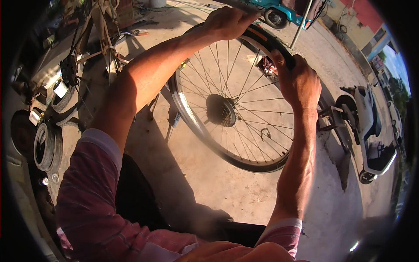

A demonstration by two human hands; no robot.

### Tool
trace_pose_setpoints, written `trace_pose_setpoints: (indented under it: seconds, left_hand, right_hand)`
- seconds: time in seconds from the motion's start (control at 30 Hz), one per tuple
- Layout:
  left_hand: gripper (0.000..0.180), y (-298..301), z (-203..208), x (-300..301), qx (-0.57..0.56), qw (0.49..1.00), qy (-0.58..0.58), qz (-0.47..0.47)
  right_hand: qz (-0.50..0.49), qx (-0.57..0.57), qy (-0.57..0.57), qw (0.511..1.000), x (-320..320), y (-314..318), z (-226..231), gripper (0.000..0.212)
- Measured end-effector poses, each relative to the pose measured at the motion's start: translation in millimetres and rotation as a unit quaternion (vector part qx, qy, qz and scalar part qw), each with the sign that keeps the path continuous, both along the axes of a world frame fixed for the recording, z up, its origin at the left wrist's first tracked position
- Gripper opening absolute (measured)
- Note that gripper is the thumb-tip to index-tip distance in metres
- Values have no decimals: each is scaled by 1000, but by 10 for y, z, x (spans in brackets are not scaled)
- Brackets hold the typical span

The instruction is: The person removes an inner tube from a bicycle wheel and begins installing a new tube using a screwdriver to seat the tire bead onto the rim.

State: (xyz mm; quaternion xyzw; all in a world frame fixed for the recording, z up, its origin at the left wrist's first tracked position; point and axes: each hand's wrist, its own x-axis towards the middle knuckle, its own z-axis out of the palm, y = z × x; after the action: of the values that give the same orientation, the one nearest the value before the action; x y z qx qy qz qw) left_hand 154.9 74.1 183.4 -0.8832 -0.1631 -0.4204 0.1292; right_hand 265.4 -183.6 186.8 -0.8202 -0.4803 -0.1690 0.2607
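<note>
A spoked bicycle wheel stands tilted in front of me, its silver rim (188,111) curving round a dark hub with a cog cluster (228,113). Along its far right part runs a black tire (271,43) with an orange stripe. My left hand (227,24) is closed on the tire at the wheel's far edge, its fingertips hidden beyond it. Farther right, my right hand (301,83) wraps round the same tire, its thumb on the wheel's inner side. Both arms reach forward, and the left forearm passes over the wheel's far left edge.
On the left lie several loose tires (43,146) beside a cluttered metal frame (102,26). A tool with a blue-grey handle (174,120) rests on the concrete floor. To the right stand a small stool (331,118) and a white scooter (371,126). A teal vehicle (279,13) is parked far ahead.
</note>
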Motion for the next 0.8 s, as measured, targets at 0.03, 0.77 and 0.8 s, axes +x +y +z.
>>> trace_pose_setpoints:
  seconds: [0.03,0.77,0.8]
  left_hand:
    - [41,52,33,-10,88,991,94,19]
    - [59,464,-864,-527,-235,921,-291,106]
    - [59,492,-795,-580,-258,930,-229,127]
  right_hand:
    - [1,16,-21,1000,9,38,-36,74]
    - [27,82,-92,992,-12,117,-202,53]
    - [23,93,-90,991,-3,120,-209,54]
